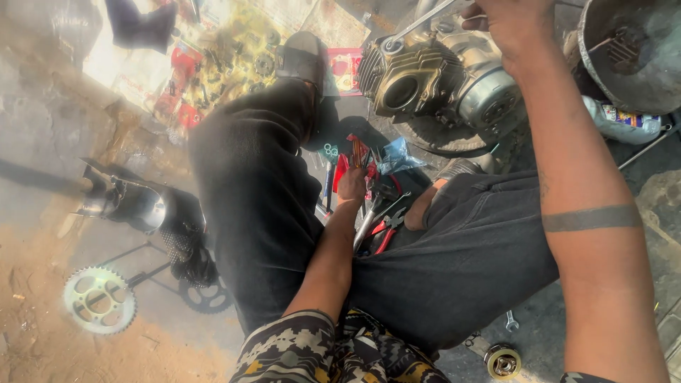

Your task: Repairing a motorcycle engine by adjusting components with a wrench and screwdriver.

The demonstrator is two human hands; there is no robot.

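I sit on the ground with my black-trousered legs spread. Between them, my left hand (352, 183) reaches down into a pile of hand tools (376, 213) with red-handled pliers, its fingers closed around something thin and reddish that I cannot make out. My right hand (512, 27) is raised at the top, resting on a grey motorcycle engine (440, 85) with a finned cylinder head. A long metal wrench (418, 27) sticks out from the engine beside that hand; whether the hand grips it is hidden.
A toothed sprocket (98, 298) lies on the sandy ground at left, beside a dark chain (191, 259) and a black engine part (131, 202). Small parts lie on paper (234, 57) at the back. A round metal pan (628, 50) and plastic bottle (624, 120) sit right. A bearing (503, 362) lies below.
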